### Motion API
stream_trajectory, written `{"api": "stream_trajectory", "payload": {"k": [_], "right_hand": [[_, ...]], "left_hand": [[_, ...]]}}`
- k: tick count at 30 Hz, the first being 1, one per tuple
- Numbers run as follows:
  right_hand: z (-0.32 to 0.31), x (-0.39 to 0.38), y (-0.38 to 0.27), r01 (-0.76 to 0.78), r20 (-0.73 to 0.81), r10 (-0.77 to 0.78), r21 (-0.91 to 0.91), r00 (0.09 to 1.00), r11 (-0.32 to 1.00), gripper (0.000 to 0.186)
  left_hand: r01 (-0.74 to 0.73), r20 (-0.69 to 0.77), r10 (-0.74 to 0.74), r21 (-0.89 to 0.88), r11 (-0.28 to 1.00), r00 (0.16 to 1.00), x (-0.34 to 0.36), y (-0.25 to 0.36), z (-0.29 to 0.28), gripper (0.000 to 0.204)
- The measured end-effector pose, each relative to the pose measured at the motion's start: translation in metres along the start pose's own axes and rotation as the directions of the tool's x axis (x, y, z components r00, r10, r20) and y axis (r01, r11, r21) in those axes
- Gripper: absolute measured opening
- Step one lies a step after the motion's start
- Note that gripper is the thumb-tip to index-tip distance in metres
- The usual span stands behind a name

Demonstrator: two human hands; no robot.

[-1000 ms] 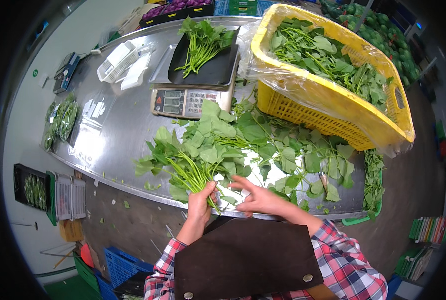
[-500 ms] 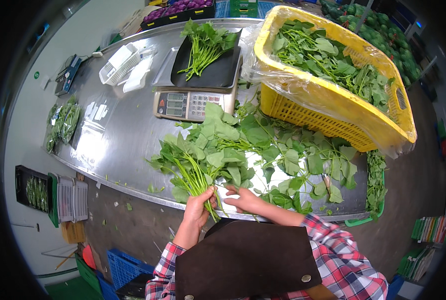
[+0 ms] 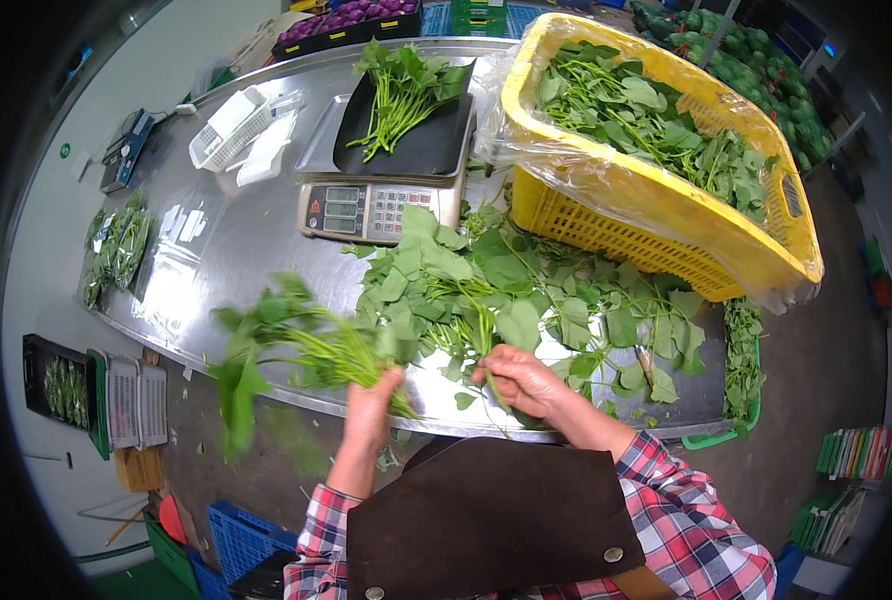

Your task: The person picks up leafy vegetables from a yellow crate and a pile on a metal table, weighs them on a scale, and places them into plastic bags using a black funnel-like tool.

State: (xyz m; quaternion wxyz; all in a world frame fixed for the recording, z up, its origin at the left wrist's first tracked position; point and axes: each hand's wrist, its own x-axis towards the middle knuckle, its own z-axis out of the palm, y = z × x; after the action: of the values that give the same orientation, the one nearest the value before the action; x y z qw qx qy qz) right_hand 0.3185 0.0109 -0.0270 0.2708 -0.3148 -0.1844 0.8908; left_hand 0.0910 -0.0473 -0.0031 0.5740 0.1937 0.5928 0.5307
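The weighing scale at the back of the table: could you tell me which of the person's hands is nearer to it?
Right. The right hand lies below the scale among loose leaves; the left hand sits lower left, gripping a bunch of greens.

The left hand (image 3: 371, 405) has swung its bunch of greens (image 3: 286, 345) out leftward, away from the leaf pile (image 3: 506, 290).

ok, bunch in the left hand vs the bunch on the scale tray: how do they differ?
The bunch in the left hand is gripped by its stems in the left hand, off the table and motion-blurred; the bunch on the scale tray lies loose and sharp on the black tray.
The held bunch's leaves point to the person's left; the tray bunch's leaves point away from the person.
Both are green leafy stems of what looks like the same kind.
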Motion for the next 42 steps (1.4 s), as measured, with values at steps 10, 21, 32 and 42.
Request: {"api": "stream_trajectory", "payload": {"k": [10, 21, 32, 42], "right_hand": [[0.008, 0.029, 0.036, 0.067, -0.123, -0.133, -0.435, 0.984, 0.898, 0.021], [0.01, 0.036, 0.041, -0.066, 0.011, 0.089, -0.581, 0.996, 0.811, 0.019], [0.029, 0.013, 0.03, 0.2, 0.0, -0.323, -0.784, 0.946, 0.587, 0.033], [0.015, 0.033, 0.05, 0.251, -0.1, -0.335, -0.473, 0.937, 0.844, 0.018]], "left_hand": [[-0.125, -0.156, 0.182, 0.317, 0.94, 0.971, 0.01, -0.059, 0.019, 0.015], [0.091, 0.045, -0.094, 0.064, 0.994, 0.995, -0.007, -0.036, 0.032, 0.013], [-0.062, -0.009, 0.061, -0.07, 0.996, 0.998, 0.0, -0.044, 0.03, 0.012], [0.126, 0.034, -0.123, -0.409, 0.904, 0.992, -0.015, -0.055, 0.044, 0.018]]}}
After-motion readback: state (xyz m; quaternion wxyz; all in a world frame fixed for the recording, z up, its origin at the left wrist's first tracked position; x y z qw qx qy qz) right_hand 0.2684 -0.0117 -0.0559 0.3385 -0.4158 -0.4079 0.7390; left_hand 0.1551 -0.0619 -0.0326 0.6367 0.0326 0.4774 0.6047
